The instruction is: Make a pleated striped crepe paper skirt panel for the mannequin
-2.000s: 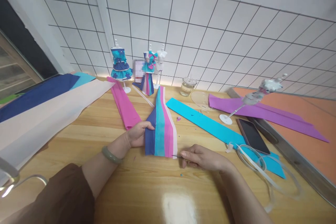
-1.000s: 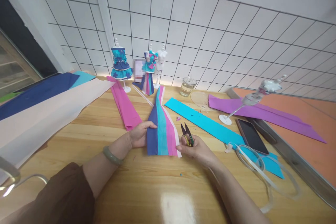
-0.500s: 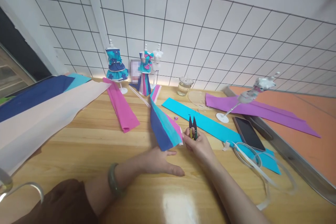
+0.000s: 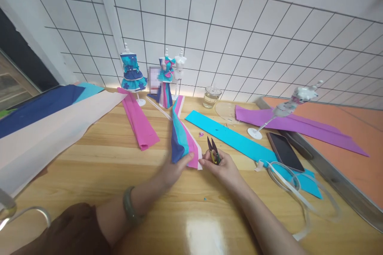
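A layered strip of crepe paper (image 4: 181, 135) in navy, teal, pink and white lies on the wooden table (image 4: 98, 159), its near end lifted. My left hand (image 4: 173, 169) pinches that near end from the left. My right hand (image 4: 220, 167) grips small thread snips (image 4: 213, 154), blades pointing up, while its fingertips pinch the strip's white corner. A green bangle (image 4: 129, 205) sits on my left wrist.
A pink paper strip (image 4: 139, 121) lies to the left, a cyan strip (image 4: 239, 143) and a purple one (image 4: 296, 127) to the right. Dressed mini mannequins (image 4: 133, 73) stand by the grid wall. A glass jar (image 4: 211, 97), tilted mannequin (image 4: 287, 107), phone (image 4: 284, 147), white ribbon (image 4: 299, 191).
My left hand came off the table and took hold of the strip's near end. My right hand, which picked up the snips earlier, now pinches the strip's corner, lower than half a second ago.
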Tool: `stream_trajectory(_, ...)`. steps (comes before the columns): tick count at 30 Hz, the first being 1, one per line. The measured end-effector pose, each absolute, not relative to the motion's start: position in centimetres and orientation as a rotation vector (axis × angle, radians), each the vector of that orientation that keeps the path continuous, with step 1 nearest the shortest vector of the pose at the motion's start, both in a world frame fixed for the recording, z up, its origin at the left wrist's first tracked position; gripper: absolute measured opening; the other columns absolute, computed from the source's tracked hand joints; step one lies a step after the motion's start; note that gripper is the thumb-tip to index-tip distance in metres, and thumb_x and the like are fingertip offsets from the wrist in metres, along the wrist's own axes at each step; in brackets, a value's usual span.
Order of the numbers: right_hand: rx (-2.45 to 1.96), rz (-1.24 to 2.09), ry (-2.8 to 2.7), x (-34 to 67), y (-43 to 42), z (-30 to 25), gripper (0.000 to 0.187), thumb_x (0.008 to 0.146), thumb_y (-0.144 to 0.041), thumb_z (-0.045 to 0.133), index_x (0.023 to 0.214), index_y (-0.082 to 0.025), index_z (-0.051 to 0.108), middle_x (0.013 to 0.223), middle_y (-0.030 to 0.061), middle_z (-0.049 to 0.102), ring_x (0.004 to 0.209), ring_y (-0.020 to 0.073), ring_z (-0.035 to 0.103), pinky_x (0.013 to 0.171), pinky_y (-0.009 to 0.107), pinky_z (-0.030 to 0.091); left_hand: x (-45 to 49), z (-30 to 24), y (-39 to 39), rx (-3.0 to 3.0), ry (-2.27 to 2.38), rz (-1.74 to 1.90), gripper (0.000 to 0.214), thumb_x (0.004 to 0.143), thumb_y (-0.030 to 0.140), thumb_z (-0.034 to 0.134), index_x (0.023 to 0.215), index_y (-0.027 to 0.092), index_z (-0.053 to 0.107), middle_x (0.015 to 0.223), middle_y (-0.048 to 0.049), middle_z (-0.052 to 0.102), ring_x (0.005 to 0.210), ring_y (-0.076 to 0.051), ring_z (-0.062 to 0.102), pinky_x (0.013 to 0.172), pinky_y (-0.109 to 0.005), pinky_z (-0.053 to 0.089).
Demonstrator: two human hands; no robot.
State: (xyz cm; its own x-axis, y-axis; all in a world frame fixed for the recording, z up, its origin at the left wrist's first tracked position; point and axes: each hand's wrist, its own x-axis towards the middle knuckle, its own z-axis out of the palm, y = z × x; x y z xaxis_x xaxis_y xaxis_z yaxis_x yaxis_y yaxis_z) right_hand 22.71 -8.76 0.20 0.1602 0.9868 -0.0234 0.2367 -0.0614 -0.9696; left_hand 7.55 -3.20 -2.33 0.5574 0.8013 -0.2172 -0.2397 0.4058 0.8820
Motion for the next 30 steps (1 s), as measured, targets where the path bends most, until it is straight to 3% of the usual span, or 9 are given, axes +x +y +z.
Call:
stream_trajectory(10,-1.552,1.064,-1.242,23.6,-8.8,0.2,0.03,0.071,-0.045,0.061,0.071,-0.018,0.049,0.062,-0.0034,0.05,0.045,0.0057,0.03,0.046,0.022,0.025,7.4,-1.2,-1.9,0.777,0.619,0.751,0.032,0.07,0.034,0.063,0.096,0.015,0.066,0.086,-0.0062,0.069,0.089,-0.025,0.061,0.083,-0.039,0.044)
stream_trajectory(18,-1.573,1.326,-1.498,24.6,-9.4,1.4,0.058,0.084,-0.059,0.026,0.083,-0.014,0.061,0.056,-0.0017,0.044,0.046,0.0077,0.035,0.045,0.022,0.025,7.0,-1.5,-0.7,0.88,0.744,0.835,0.024,0.059,0.022,0.073,0.08,0.015,0.063,0.078,-0.0026,0.064,0.077,-0.017,0.058,0.074,-0.033,0.046)
stream_trajectory(30,-1.58,1.532,-1.436,24.9,-9.4,1.4,0.056,0.082,-0.06,0.032,0.085,-0.013,0.061,0.052,-0.0057,0.035,0.039,0.0041,0.026,0.039,0.021,0.018,6.7,-1.4,-0.6,0.807,0.648,0.748,0.018,0.064,0.026,0.071,0.076,0.015,0.065,0.076,-0.0032,0.064,0.074,-0.015,0.058,0.072,-0.03,0.044)
